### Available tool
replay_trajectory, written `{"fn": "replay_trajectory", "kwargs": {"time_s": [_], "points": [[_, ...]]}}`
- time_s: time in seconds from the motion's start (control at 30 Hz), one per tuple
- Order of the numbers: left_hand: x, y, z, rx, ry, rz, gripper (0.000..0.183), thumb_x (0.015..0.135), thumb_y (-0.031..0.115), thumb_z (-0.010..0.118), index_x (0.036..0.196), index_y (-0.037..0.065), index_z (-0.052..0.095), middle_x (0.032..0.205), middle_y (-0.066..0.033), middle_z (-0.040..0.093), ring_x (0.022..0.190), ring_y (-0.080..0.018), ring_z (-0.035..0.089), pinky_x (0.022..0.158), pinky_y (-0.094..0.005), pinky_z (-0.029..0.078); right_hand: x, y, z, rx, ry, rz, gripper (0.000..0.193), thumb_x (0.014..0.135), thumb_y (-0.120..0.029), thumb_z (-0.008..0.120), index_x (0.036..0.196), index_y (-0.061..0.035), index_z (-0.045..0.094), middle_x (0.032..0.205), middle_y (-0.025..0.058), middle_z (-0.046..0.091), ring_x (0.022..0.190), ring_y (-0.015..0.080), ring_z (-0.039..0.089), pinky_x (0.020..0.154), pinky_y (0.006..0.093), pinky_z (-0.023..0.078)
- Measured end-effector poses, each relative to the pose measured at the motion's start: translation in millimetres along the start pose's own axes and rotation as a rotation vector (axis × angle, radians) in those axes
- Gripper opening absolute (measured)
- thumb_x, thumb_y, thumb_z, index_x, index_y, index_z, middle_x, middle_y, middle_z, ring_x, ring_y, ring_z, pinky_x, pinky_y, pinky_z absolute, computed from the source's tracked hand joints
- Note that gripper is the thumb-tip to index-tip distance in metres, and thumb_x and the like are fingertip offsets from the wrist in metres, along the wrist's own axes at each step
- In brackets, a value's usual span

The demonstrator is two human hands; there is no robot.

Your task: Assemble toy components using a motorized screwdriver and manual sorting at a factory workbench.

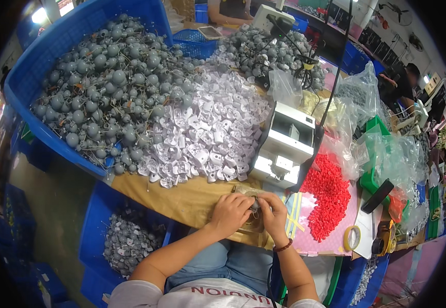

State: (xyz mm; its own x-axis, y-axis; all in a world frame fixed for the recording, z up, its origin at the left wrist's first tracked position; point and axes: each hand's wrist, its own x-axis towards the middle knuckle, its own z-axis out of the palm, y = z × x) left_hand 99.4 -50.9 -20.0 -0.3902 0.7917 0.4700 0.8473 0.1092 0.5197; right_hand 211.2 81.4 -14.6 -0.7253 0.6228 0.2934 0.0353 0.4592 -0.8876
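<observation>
Holding one small part (255,204): one left hand (230,213), one right hand (274,215)

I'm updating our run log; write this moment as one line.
left hand: at small grey part, partly hidden | right hand: same part | ahead: white plastic pieces | right: red plastic pieces

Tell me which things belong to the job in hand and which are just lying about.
Likely in the job:
small piece between left hand and right hand
grey ball-shaped parts
white parts

Probably just lying about:
yellow tape roll
black oblong object
clear plastic bags
</observation>
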Motion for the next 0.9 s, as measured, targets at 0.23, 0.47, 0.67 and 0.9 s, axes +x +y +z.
{"fn": "replay_trajectory", "kwargs": {"time_s": [0.23, 0.47, 0.67, 0.9], "points": [[1, -4, -2, -0.008, -0.028, -0.012, 0.035, 0.079, 0.017, 0.074, 0.11, 0.009, 0.061, 0.103, -0.0114, 0.063, 0.1, -0.0319, 0.059, 0.083, -0.0434, 0.047, 9, -4, 29, 0.32, 0.149, 0.216, 0.018, 0.102, -0.013, 0.051, 0.1, 0.0015, 0.061, 0.091, 0.0109, 0.071, 0.082, 0.0127, 0.064, 0.074, 0.0268, 0.051], [8, 0, -4, -0.06, -0.046, -0.025, 0.034, 0.076, 0.013, 0.075, 0.107, 0.008, 0.062, 0.099, -0.0081, 0.064, 0.098, -0.03, 0.06, 0.081, -0.0426, 0.046, 32, -14, 36, 0.662, 0.178, 0.369, 0.019, 0.104, -0.02, 0.049, 0.105, -0.0006, 0.052, 0.083, 0.0128, 0.068, 0.076, 0.0167, 0.066, 0.069, 0.0277, 0.053], [6, -4, -14, -0.248, -0.039, -0.053, 0.031, 0.081, 0.005, 0.069, 0.111, 0.007, 0.061, 0.104, -0.0094, 0.062, 0.097, -0.0266, 0.062, 0.08, -0.0365, 0.049, 29, -24, 15, 0.793, 0.115, 0.423, 0.025, 0.104, -0.021, 0.05, 0.117, -0.0001, 0.054, 0.095, 0.0125, 0.069, 0.089, 0.02, 0.068, 0.081, 0.0309, 0.055], [-30, -29, -180, -0.247, -0.696, -0.199, 0.041, 0.08, -0.001, 0.066, 0.12, 0.005, 0.06, 0.108, -0.012, 0.06, 0.098, -0.0237, 0.063, 0.079, -0.0291, 0.052, 1, 30, -99, 0.271, 0.126, 0.319, 0.018, 0.101, -0.013, 0.056, 0.107, 0.0017, 0.064, 0.095, 0.0094, 0.07, 0.087, 0.0156, 0.069, 0.08, 0.0274, 0.055]]}}
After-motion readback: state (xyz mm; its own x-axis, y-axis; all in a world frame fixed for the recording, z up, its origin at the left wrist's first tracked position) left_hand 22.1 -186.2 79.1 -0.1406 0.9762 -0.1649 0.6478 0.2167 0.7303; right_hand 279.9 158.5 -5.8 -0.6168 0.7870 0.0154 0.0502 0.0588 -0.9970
